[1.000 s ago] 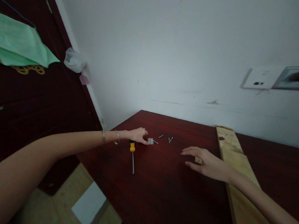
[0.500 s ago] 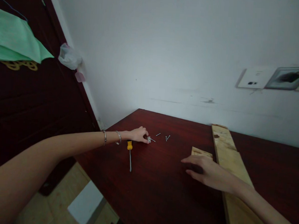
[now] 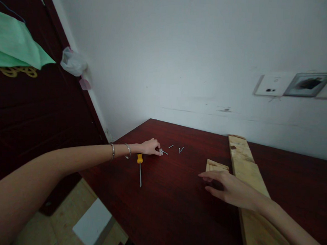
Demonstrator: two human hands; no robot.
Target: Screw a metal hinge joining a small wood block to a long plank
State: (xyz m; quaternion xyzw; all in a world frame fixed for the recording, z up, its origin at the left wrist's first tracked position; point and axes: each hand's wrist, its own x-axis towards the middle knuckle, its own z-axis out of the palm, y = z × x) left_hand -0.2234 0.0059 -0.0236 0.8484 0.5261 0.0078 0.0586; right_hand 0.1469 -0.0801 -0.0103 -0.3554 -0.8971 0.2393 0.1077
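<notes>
My left hand reaches across the dark red table, thumb and fingers closed on the edge of a small metal bracket with holes. A screw lies right beside the bracket, and several more screws are scattered farther right. Below my left wrist rests a screwdriver with a yellow handle, its tip toward me; the handle's end is partly hidden. My right hand hovers with fingers apart, holding nothing, in front of a small wood block that it partly covers.
A long wooden board lies on the table under my right forearm, reaching toward the wall. White sockets are on the wall. A white box stands on the floor to the left, near a dark door.
The view has shifted slightly, moving everything a little to the left. My left hand stays at the bracket, and my right hand keeps about the same place near the wood block.
</notes>
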